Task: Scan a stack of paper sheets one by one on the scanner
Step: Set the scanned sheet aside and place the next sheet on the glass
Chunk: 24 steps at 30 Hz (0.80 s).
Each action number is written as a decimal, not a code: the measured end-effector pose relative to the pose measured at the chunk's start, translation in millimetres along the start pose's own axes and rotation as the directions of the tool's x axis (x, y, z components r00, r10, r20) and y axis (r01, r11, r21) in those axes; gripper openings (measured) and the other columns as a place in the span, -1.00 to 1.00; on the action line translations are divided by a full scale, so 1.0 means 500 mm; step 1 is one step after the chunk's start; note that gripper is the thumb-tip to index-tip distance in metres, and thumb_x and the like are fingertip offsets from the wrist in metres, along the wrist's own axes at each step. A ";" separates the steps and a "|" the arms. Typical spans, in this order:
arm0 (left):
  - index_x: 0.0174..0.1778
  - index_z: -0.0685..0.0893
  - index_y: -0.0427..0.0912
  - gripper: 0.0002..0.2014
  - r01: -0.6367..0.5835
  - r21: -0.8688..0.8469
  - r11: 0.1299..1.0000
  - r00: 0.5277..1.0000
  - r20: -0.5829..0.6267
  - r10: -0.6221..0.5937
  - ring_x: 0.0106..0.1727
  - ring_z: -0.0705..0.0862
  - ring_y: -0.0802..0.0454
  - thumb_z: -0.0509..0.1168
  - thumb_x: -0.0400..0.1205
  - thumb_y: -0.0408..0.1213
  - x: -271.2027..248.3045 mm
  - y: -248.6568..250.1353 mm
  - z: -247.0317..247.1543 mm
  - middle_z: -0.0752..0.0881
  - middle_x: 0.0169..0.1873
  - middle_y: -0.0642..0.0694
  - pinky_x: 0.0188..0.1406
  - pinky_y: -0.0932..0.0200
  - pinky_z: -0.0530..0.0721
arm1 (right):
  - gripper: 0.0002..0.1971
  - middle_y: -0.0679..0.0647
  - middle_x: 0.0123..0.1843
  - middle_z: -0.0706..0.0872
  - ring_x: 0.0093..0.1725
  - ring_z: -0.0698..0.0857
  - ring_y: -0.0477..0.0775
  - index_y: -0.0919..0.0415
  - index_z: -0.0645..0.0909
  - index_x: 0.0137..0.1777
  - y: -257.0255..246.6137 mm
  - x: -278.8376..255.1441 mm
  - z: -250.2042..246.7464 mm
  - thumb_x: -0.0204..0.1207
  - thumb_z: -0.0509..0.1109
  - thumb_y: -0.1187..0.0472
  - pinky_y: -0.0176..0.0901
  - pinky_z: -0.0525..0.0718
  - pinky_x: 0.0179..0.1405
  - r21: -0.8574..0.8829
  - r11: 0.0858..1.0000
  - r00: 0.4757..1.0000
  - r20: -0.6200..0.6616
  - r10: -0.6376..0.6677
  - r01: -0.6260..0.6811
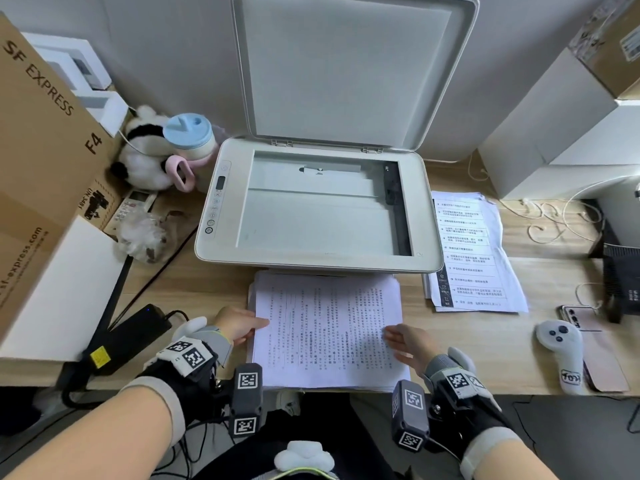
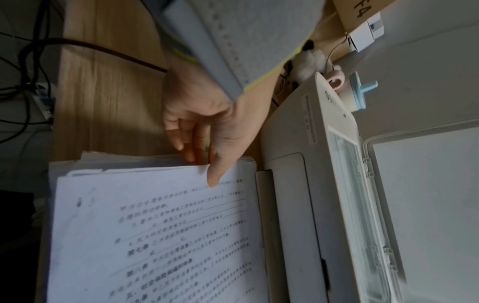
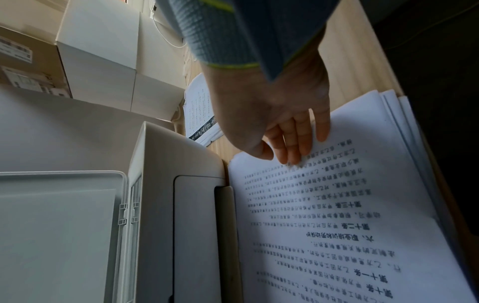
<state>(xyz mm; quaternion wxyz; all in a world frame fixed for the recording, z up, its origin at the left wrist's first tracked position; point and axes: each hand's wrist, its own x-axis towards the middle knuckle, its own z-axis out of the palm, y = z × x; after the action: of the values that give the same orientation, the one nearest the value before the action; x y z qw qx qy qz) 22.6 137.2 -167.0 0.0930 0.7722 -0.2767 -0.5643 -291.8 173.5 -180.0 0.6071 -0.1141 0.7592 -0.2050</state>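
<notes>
The white flatbed scanner (image 1: pixel 221 244) stands at mid-desk with its lid (image 1: pixel 346 71) raised and its glass (image 1: pixel 311 220) bare. A stack of printed sheets (image 1: pixel 329 330) lies on the desk just in front of it. My left hand (image 1: pixel 258 323) pinches the left edge of the top sheet (image 2: pixel 155 215), thumb (image 2: pixel 215 176) on top and fingers (image 2: pixel 189 151) at the edge below. My right hand (image 1: pixel 391 336) rests straight fingers (image 3: pixel 293 153) on the right part of that sheet (image 3: pixel 324 205). A second pile of printed sheets (image 1: pixel 474 251) lies to the right of the scanner.
A large cardboard box (image 1: pixel 41 150) fills the left. A plush toy (image 1: pixel 145 164) and a blue-lidded cup (image 1: pixel 188 136) sit left of the scanner, a black power adapter (image 1: pixel 138 334) nearer me. White boxes (image 1: pixel 554 126), cables, a white controller (image 1: pixel 562 355) and a phone (image 1: pixel 602 362) are at the right.
</notes>
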 end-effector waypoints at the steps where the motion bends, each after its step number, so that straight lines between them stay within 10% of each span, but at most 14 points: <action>1: -0.04 0.62 -0.26 -0.73 -0.014 0.019 1.000 1.000 -0.016 0.014 -0.24 0.59 -0.01 0.54 0.44 -0.33 0.002 -0.001 0.001 0.67 -0.21 -0.19 -0.25 0.18 0.57 | -0.80 0.04 -0.18 0.69 -0.18 0.59 -0.03 0.20 0.64 -0.12 0.001 0.001 0.001 0.65 0.19 0.23 -0.18 0.45 -0.23 0.000 1.000 1.000 0.001 0.002 -0.002; 7: -0.35 0.59 -0.26 -0.80 -0.059 0.101 0.993 0.995 -0.075 0.067 -0.42 0.57 0.05 0.49 0.48 -0.38 0.010 -0.007 -0.002 0.63 -0.38 -0.14 -0.44 0.29 0.55 | -0.81 0.07 -0.16 0.67 -0.17 0.58 0.01 0.20 0.61 -0.09 -0.004 0.000 -0.003 0.65 0.18 0.25 -0.17 0.50 -0.20 0.042 0.999 1.000 0.008 -0.016 0.015; 14: -0.19 0.64 -0.29 -0.92 -0.078 0.045 0.996 0.991 -0.105 0.083 -0.33 0.64 0.04 0.38 0.59 -0.37 0.018 -0.019 -0.031 0.66 -0.27 -0.16 -0.40 0.29 0.61 | -0.83 0.09 -0.18 0.67 -0.18 0.59 0.04 0.25 0.61 -0.09 0.006 0.006 -0.009 0.64 0.20 0.26 -0.05 0.50 0.03 0.063 0.997 0.998 -0.045 -0.036 0.039; 24: -0.23 0.63 -0.30 -0.83 -0.099 0.091 0.991 0.992 -0.066 0.105 -0.29 0.61 0.04 0.52 0.45 -0.38 0.023 -0.029 -0.020 0.66 -0.25 -0.16 -0.38 0.32 0.60 | -0.74 0.11 -0.35 0.44 -0.35 0.38 0.02 0.58 0.60 0.08 0.002 0.017 0.002 0.55 0.20 0.38 -0.17 0.34 -0.37 -0.012 0.996 0.975 -0.204 -0.085 0.085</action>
<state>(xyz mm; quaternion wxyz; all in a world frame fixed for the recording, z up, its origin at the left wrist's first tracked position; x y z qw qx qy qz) 39.0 141.4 -179.8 0.0975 0.7799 -0.3369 -0.5184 -292.7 170.8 -188.2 0.5163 -0.1257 0.8123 -0.2403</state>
